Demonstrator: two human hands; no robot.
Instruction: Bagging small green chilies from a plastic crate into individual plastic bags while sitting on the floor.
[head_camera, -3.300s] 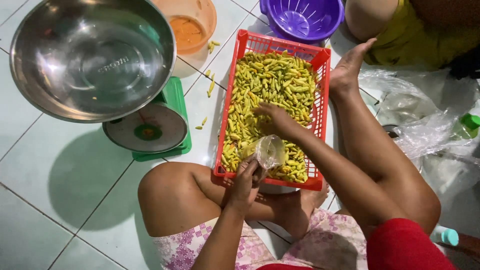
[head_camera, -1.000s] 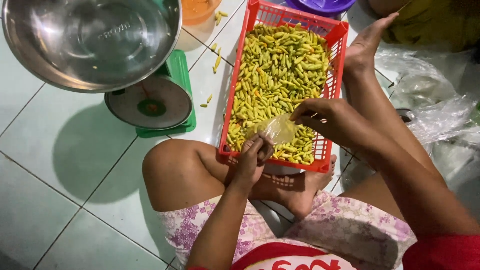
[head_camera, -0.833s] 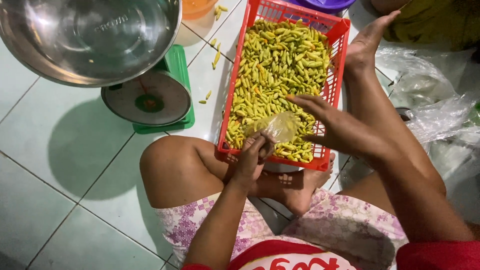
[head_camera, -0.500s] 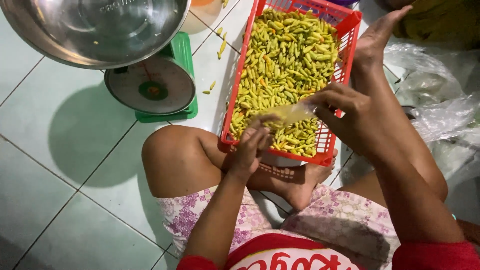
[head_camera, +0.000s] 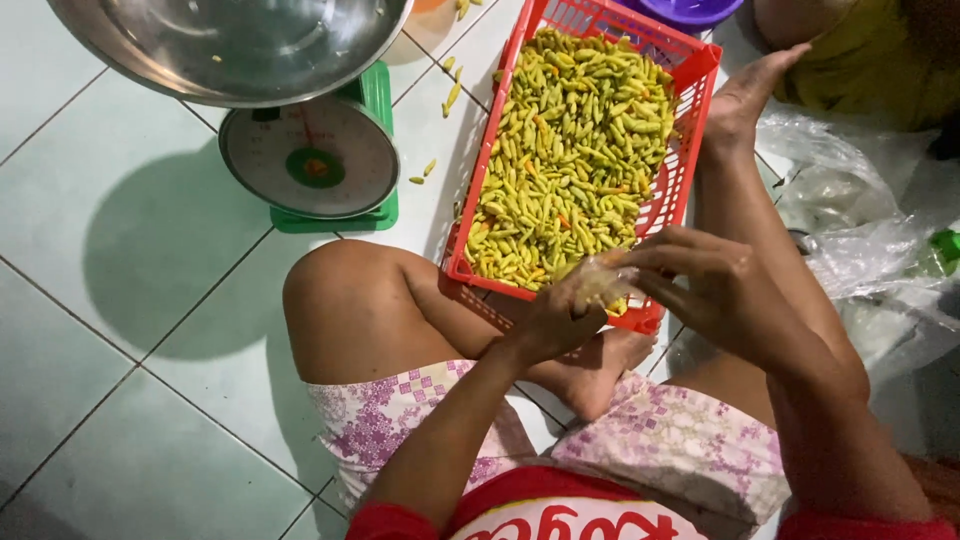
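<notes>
I sit on the floor with a red plastic basket (head_camera: 700, 60) of small yellow-green chillies (head_camera: 570, 160) between my legs. My left hand (head_camera: 555, 320) holds a small clear plastic bag (head_camera: 603, 283) over the near end of the basket. My right hand (head_camera: 715, 295) pinches the same bag at its right side, fingers spread around its top. The bag looks crumpled and I cannot tell what is inside it.
A green kitchen scale (head_camera: 312, 160) with a round dial carries a big steel bowl (head_camera: 230, 45) at the upper left. A few loose chillies (head_camera: 450, 95) lie on the tiles. Clear plastic bags (head_camera: 870, 240) pile up at right. A purple basket (head_camera: 685, 10) and another person's leg (head_camera: 860, 60) are at the top.
My right hand left the chillies and came to the bag. Both hands drew the bag toward me, to the basket's near end. The view tilted down.
</notes>
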